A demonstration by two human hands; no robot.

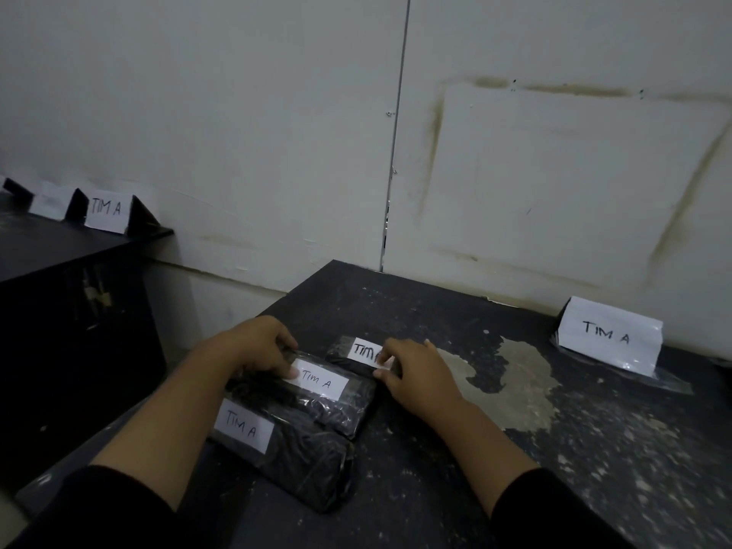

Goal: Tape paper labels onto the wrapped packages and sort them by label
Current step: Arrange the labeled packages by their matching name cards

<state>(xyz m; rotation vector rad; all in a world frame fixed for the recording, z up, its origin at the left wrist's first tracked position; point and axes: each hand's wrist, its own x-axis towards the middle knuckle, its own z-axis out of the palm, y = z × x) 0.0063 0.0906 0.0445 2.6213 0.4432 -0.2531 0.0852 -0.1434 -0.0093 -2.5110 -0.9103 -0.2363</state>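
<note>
Three packages labelled, your hands on the last two.

Your left hand (pixel 261 346) curls over the left end of the middle package (pixel 336 406), thumb on the edge of its label (pixel 319 380). Your right hand (pixel 416 374) grips the end of the far package (pixel 344 352), fingers curled on its partly covered far label (pixel 364 350). The near package (pixel 301 465) lies just beside them on the worktop (pixel 554 449), already labelled. All readable labels say "TIM A", so labelling looks nearly done. Sorting seems left: the standing sign (pixel 610 334) marked "TIM A" is well apart, at your right.
</note>
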